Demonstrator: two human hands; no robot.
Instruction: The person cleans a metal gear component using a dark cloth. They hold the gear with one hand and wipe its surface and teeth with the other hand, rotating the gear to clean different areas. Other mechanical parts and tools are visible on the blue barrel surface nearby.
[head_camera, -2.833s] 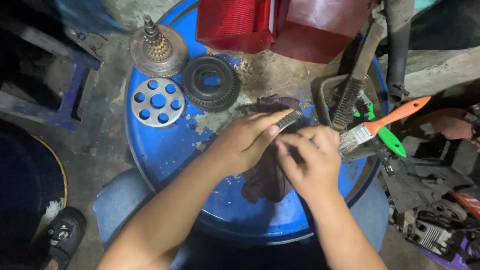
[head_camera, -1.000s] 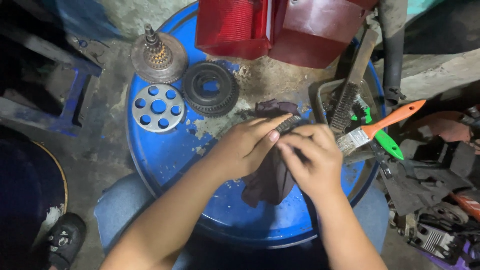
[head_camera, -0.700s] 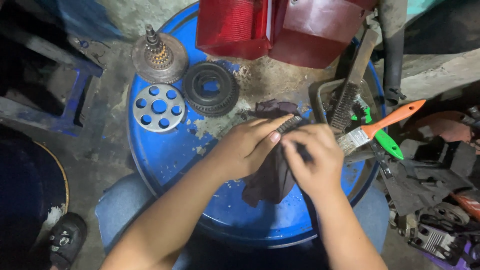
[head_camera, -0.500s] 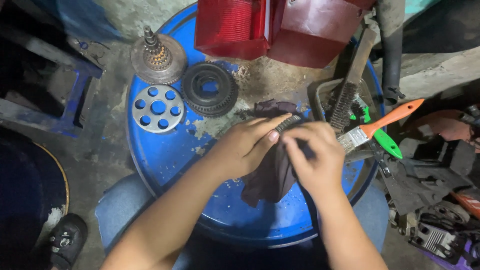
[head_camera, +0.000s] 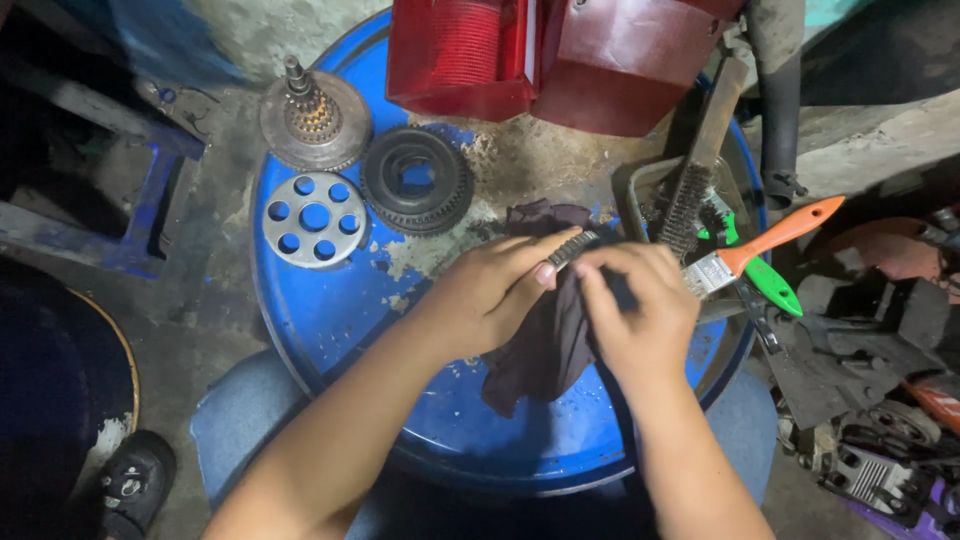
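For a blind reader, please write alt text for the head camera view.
Two bare hands, left hand and right hand, hold a small toothed metal part in a dark rag above a blue drum lid. Gears, brushes and a red cover lie around.

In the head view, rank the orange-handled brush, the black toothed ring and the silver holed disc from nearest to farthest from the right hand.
1. Orange-handled brush: just beside the right hand, to its right.
2. Black toothed ring: up and left.
3. Silver holed disc: farther left.
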